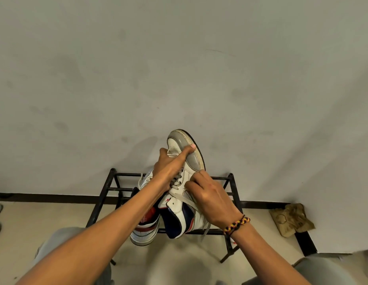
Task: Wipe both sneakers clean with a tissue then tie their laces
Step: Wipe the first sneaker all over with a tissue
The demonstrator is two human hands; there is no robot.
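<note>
White leather sneaker (187,159), grey toe cap, held toe-up above a black metal rack (109,189). Our left hand (168,167) grips its forefoot, thumb laid across the grey toe. Our right hand (207,194) pinches a flat pale lace (184,199) beside the eyelets; a braided bracelet (236,224) circles that wrist. Second sneaker (145,227), white with red and navy trim, rests on the rack just behind and below the first. Crumpled tan cloth (292,221) lies on the floor by the wall (179,58), well apart to our right.
</note>
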